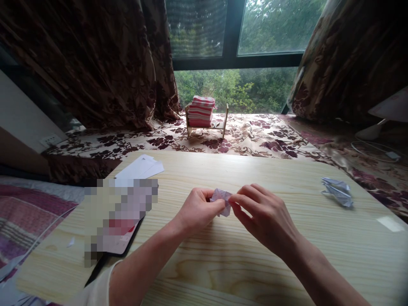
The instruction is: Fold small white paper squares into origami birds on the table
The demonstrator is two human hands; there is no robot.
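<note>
Whitish folded paper point(222, 194): between the hands, at about the middle of the tabletop point(255, 276) | left hand point(199, 208): thumb and fingers closed on it | right hand point(263, 208): fingers bent, tips touching its side; whether gripping, cannot tell | second folded paper point(338, 193): near right edge | white sheets point(138, 168): by far left corner

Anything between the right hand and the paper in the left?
Nothing visible. The right hand's fingers are already at the paper's right edge. The left hand's thumb covers part of its near face but leaves that edge exposed. The folded piece lies well off to the right.
</note>
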